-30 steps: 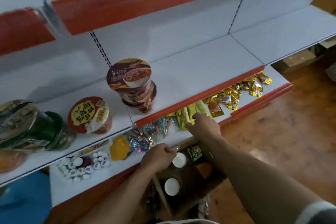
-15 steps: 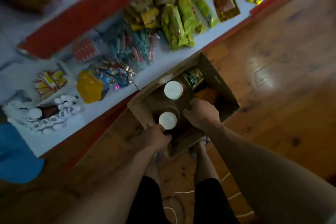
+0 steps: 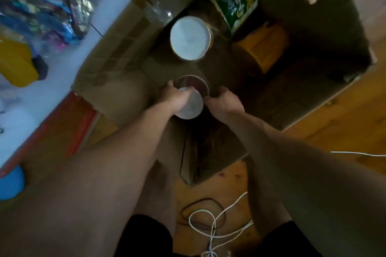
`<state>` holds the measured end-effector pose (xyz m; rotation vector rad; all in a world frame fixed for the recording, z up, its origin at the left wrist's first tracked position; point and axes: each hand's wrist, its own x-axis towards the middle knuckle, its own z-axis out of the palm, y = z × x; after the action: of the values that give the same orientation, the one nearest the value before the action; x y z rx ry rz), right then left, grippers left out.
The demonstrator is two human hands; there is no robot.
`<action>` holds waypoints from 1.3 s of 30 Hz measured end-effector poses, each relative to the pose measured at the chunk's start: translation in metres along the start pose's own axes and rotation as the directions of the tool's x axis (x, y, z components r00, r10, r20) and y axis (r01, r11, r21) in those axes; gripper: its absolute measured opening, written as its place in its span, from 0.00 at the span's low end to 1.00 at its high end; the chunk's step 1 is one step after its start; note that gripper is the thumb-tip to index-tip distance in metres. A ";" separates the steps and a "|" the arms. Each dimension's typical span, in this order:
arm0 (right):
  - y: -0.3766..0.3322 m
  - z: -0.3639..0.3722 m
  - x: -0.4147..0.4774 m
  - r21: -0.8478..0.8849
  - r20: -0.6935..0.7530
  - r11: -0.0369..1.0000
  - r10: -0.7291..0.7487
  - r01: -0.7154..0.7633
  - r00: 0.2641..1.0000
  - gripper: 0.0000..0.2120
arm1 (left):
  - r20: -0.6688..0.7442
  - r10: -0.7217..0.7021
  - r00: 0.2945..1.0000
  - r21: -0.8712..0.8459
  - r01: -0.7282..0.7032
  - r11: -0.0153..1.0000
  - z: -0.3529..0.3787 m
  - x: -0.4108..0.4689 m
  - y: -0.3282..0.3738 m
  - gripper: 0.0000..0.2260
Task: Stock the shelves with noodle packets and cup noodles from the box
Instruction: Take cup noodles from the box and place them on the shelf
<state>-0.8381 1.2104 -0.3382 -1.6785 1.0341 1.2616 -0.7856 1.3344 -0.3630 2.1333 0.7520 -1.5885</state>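
Fingers [image 3: 185, 92] of the left hand [image 3: 176, 99] curl over the near edge of a cup [image 3: 191, 107], thumb out on its left side, gripping it. The right hand [image 3: 224, 100] comes in from the opposite side, its fingers bent against the cup's right edge, so the cup sits pinched between both hands. The cup's pale round end faces the camera. A dark red rim shows just behind it, and I cannot tell whether that belongs to the same cup or to another below.

All this is inside the box [image 3: 334, 16], a brown cardboard carton standing open on the wooden floor [image 3: 334, 129]. A second cup [image 3: 190, 38] stands deeper in the box, beyond the hands and apart from them, its white round end up. Near it on the right, a green packet [image 3: 236, 0] stands tilted at the far wall. An orange packet [image 3: 264, 46] sits near that, in shadow.

The box's left flap is close to the pale shelf [image 3: 69, 56], though whether they touch is unclear. Blurred shiny snacks [image 3: 43, 8] and a yellow pack [image 3: 15, 62] rest on the shelf. A blue thing [image 3: 9, 183] shows at the left edge, low down. A white cable [image 3: 211, 225] loops on the floor between the person's legs.
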 end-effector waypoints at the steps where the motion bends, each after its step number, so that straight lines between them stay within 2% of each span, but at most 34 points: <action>1: 0.000 0.004 0.008 0.037 0.017 0.999 0.032 -0.032 0.999 0.25 | 0.005 -0.009 1.000 -0.015 0.009 1.000 0.001 0.009 0.000 0.35; 5: -0.002 0.018 0.031 0.118 0.116 0.990 0.068 -0.081 0.991 0.24 | 0.054 -0.027 0.998 -0.042 0.029 0.999 0.009 0.029 -0.005 0.32; 10: 0.000 0.029 0.030 0.333 0.258 0.905 0.181 -0.263 0.949 0.29 | 0.082 -0.045 0.996 -0.105 0.054 0.993 0.017 0.034 -0.013 0.27; 15: 0.005 0.025 0.006 0.441 0.253 0.852 0.182 -0.281 0.950 0.29 | 0.096 -0.032 0.995 -0.183 0.049 0.982 0.013 0.011 -0.015 0.24; 19: 0.002 0.007 -0.030 0.465 0.184 0.855 0.159 -0.228 0.970 0.29 | 0.103 0.021 0.994 -0.209 0.001 0.978 0.004 -0.034 -0.008 0.23; 23: -0.009 -0.021 -0.080 0.466 0.133 0.871 0.103 -0.154 0.986 0.26 | 0.039 0.043 0.998 -0.297 -0.029 0.954 -0.007 -0.096 0.001 0.20; 28: -0.014 -0.058 -0.158 0.407 0.062 0.913 -0.003 -0.023 0.998 0.24 | -0.175 -0.064 0.983 -0.448 -0.022 0.894 -0.012 -0.178 0.010 0.23; 30: -0.013 -0.072 -0.192 0.366 0.038 0.930 -0.052 0.035 0.998 0.22 | -0.211 -0.124 0.970 -0.525 -0.006 0.851 -0.011 -0.215 0.009 0.27; 34: -0.009 -0.097 -0.259 0.322 -0.022 0.929 -0.185 0.182 0.982 0.22 | -0.174 -0.150 0.973 -0.702 -0.015 0.712 -0.015 -0.282 0.008 0.32; 37: -0.004 -0.108 -0.311 0.283 -0.061 0.922 -0.256 0.263 0.965 0.21 | -0.132 -0.080 0.988 -0.770 -0.051 0.636 -0.022 -0.329 0.000 0.30; 39: 0.000 -0.113 -0.345 0.281 -0.101 0.907 -0.297 0.314 0.949 0.19 | -0.119 -0.030 0.992 -0.800 -0.078 0.595 -0.030 -0.356 -0.007 0.32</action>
<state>-0.8605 1.1588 0.0206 -1.5755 0.8974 0.8170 -0.8460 1.2888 -0.0142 1.5204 1.1924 -0.8098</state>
